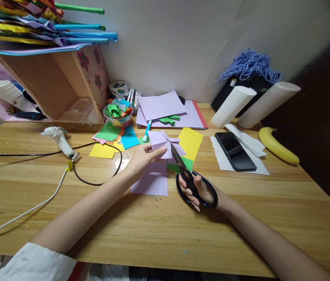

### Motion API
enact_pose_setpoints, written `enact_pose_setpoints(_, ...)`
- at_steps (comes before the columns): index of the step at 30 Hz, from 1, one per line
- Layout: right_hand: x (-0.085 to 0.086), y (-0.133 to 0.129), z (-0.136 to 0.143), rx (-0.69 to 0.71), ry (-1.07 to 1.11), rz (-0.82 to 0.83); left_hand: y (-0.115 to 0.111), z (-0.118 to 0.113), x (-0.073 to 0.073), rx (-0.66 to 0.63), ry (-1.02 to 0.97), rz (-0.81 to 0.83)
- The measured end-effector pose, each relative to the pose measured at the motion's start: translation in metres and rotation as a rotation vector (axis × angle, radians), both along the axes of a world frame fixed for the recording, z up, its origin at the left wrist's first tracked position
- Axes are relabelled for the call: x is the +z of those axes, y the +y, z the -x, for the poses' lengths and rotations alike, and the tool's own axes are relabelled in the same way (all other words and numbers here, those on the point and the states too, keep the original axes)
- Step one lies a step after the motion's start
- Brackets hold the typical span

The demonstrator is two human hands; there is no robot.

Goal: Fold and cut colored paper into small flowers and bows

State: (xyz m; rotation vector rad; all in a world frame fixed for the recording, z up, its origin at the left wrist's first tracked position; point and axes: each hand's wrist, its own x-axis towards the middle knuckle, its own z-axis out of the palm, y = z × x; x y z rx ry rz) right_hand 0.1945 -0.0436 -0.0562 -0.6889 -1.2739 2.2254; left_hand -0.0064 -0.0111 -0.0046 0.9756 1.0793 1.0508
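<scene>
My left hand [144, 158] pinches the left side of a small purple paper [160, 142], its thumb on top. This paper is creased and has slits running toward its middle. My right hand [194, 191] is wrapped through the handles of black scissors [186, 168]. The scissor tips point up and left and touch or nearly touch the paper's lower right part; the blades look almost closed. Flat on the table under the left hand lies a purple sheet [150, 179]. Behind the scissors are a yellow sheet [190, 142] and a green one [172, 168].
Stacked purple sheets [161, 105], a bowl of scraps [118, 117] and a blue marker [147, 130] lie behind the hands. At left are a white glue gun [59, 140], cables and a cardboard box [50, 86]. A phone [233, 150], banana [279, 146] and white rolls [233, 105] are at right.
</scene>
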Motion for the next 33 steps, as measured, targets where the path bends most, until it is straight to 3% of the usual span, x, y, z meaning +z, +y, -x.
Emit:
enact_pose_setpoints(5,-0.001,0.000,-0.001,0.074,0.019,-0.096,0.007,0.007,0.003,0.162,-0.105,0.009)
enact_pose_setpoints(7,0.002,0.006,0.001,-0.031,0.047,-0.119,0.010,0.011,0.006,0.188,-0.147,0.048)
enact_pose_setpoints(9,0.007,0.016,0.001,-0.266,0.048,-0.125,0.011,0.014,0.010,0.144,-0.192,0.085)
enact_pose_setpoints(11,0.012,0.026,-0.002,-0.519,-0.024,-0.149,0.010,0.016,0.015,0.007,-0.202,0.125)
enact_pose_setpoints(13,0.017,0.033,-0.006,-0.649,-0.100,-0.168,0.007,0.016,0.020,-0.201,-0.143,0.158)
enact_pose_setpoints(16,0.022,0.035,-0.011,-0.639,-0.099,-0.147,0.002,0.016,0.027,-0.510,0.038,0.122)
enact_pose_setpoints(19,0.023,0.032,-0.010,-0.581,-0.058,-0.152,0.001,0.017,0.031,-0.627,0.228,0.063)
enact_pose_setpoints(24,0.018,0.031,-0.005,-0.605,-0.121,-0.226,0.002,0.015,0.028,-0.566,0.331,0.060)
enact_pose_setpoints(29,0.016,0.031,-0.004,-0.638,-0.180,-0.311,0.004,0.011,0.023,-0.247,0.338,0.126)
enact_pose_setpoints(33,0.016,0.030,-0.005,-0.621,-0.172,-0.292,0.004,0.011,0.020,-0.205,0.296,0.032)
